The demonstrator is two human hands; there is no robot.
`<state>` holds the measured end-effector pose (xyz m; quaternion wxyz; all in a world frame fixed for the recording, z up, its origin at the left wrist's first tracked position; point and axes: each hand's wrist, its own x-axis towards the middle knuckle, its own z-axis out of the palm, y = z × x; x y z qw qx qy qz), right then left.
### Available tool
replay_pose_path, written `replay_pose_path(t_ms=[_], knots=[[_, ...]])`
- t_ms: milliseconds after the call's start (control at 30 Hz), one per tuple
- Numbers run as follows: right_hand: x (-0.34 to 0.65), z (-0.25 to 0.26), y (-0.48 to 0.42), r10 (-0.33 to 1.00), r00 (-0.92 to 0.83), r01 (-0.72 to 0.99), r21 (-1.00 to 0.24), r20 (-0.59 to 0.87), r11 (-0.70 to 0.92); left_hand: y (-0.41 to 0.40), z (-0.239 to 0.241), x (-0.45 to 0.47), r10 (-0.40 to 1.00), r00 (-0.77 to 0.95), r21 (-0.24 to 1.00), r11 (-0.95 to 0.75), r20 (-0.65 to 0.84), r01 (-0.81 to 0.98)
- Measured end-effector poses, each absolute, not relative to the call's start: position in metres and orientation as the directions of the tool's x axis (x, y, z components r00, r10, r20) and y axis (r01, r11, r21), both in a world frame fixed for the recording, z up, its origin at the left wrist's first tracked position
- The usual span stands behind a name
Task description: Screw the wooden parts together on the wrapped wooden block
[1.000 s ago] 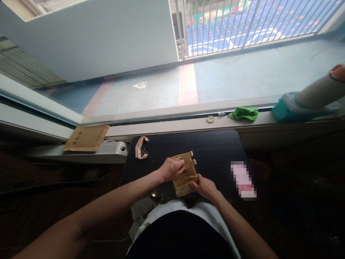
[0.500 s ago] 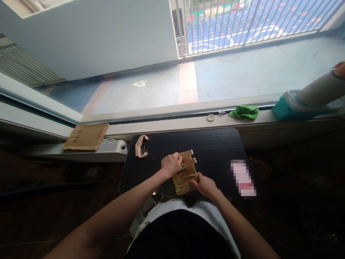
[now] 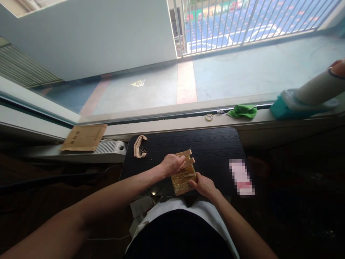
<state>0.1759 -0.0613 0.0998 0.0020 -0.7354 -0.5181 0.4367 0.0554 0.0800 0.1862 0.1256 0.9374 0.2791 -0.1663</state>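
In the head view, a yellowish block [image 3: 183, 180] with a shiny, film-like surface sits at the near edge of the dark table. Two pale wooden strips [image 3: 191, 160] lie at its far end, their tips sticking out to the right. My left hand [image 3: 172, 164] is closed on the strips from the left, its thumb along them; its other fingertips are partly hidden. Holding the block by its right side is my right hand [image 3: 205, 185], thumb on top and fingers out of sight. Curved pale wooden pieces [image 3: 138, 146] rest at the table's far left, with small thin screws or nails [image 3: 143, 151] beside them.
The black table [image 3: 212, 144] stands against a window sill [image 3: 161, 126]. On the sill are a roll of tape [image 3: 209, 117], a green cloth [image 3: 242, 112] and a teal box [image 3: 287, 106]. A brown envelope [image 3: 84, 137] lies left; a pixelated pink item [image 3: 241, 178] lies right.
My left hand has shifted slightly along the strips, its thumb now stretched farther right over them. The right hand keeps its hold on the block. The whole view has moved a little.
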Motion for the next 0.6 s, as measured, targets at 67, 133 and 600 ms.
replay_pose_path(t_ms=[67,133,600], knots=[[0.176,0.098,-0.062,0.768,0.081,0.755,-0.464,-0.635,-0.463,0.079,0.191,0.055,0.568,0.729,0.14,-0.744,-0.382,0.653],[0.176,0.097,-0.062,0.77,0.08,0.754,-0.467,-0.633,-0.462,0.075,0.193,0.054,0.665,0.636,0.144,-0.639,-0.39,0.756],[0.177,0.097,-0.061,0.766,0.074,0.763,-0.458,-0.639,-0.456,0.068,0.186,0.047,0.841,0.365,0.12,-0.347,-0.399,0.93]])
